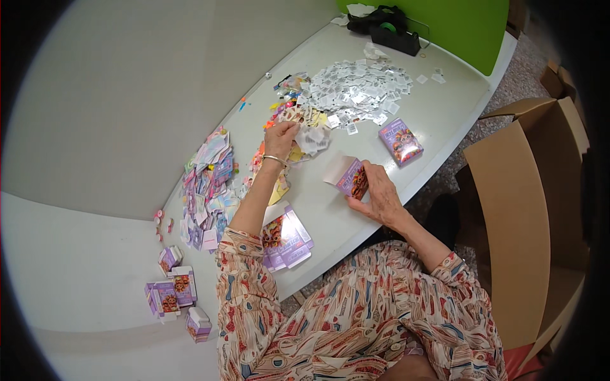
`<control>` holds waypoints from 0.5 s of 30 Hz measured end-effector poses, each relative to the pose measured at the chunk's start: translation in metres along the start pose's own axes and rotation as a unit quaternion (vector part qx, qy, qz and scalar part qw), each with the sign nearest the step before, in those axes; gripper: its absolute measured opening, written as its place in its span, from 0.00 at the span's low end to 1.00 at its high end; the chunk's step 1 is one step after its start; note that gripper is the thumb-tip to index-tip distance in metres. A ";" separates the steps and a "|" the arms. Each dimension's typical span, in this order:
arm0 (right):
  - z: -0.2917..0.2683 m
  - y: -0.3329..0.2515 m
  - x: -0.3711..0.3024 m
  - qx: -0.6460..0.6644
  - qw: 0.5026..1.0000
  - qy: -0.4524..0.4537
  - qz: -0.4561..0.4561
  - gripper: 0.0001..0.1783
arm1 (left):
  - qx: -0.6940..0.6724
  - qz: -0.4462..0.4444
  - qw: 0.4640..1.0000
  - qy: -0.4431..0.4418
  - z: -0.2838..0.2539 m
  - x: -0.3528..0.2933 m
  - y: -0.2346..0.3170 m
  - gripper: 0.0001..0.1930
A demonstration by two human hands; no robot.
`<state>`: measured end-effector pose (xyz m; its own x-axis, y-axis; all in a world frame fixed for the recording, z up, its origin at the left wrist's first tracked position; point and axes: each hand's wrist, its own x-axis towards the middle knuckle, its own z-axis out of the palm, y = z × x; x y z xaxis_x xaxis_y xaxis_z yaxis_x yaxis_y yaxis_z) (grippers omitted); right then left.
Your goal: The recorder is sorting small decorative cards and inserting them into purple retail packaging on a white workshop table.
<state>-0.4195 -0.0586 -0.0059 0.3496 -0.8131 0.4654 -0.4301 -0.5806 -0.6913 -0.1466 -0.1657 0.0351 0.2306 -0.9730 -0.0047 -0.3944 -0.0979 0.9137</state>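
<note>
My right hand holds a small purple printed carton with its pale end flap standing open toward the left. My left hand, with a bangle at the wrist, is over a heap of small colourful pieces. Its fingers are bunched together, and whatever is between them is too small to make out. Beside those fingers lies a whitish see-through packet. Under my left forearm, flattened purple cartons are stacked on the table. A closed purple carton lies to the right, beyond my right hand.
White printed labels form a wide pile at the back. Leaflets and pastel packets are heaped at left, with several opened cartons nearer. A black tape dispenser stands by the green panel. A large cardboard box is at right.
</note>
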 end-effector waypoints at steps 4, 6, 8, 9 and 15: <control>0.002 -0.001 -0.001 -0.005 1.000 -0.002 0.000 0.45 | -0.029 0.003 0.999 -0.024 -0.012 -0.010 0.002 0.07; 0.001 -0.001 -0.002 -0.011 1.000 0.001 0.003 0.45 | -0.004 0.009 1.000 -0.004 -0.010 -0.016 0.011 0.08; 0.000 -0.001 -0.002 -0.011 1.000 0.001 0.001 0.45 | -0.012 0.015 1.000 -0.004 -0.013 -0.019 0.015 0.08; 0.000 -0.001 -0.002 -0.012 1.000 0.001 0.001 0.45 | -0.019 0.020 1.000 -0.003 -0.014 -0.020 0.016 0.08; 0.001 -0.003 -0.001 -0.009 1.000 0.001 0.010 0.44 | 0.007 0.073 0.997 0.008 -0.022 -0.026 0.012 0.08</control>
<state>-0.4181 -0.0558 -0.0047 0.3397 -0.8244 0.4528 -0.4517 -0.5652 -0.6903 -0.1383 -0.1369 0.0552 0.1847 -0.9736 0.1341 -0.4379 0.0406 0.8981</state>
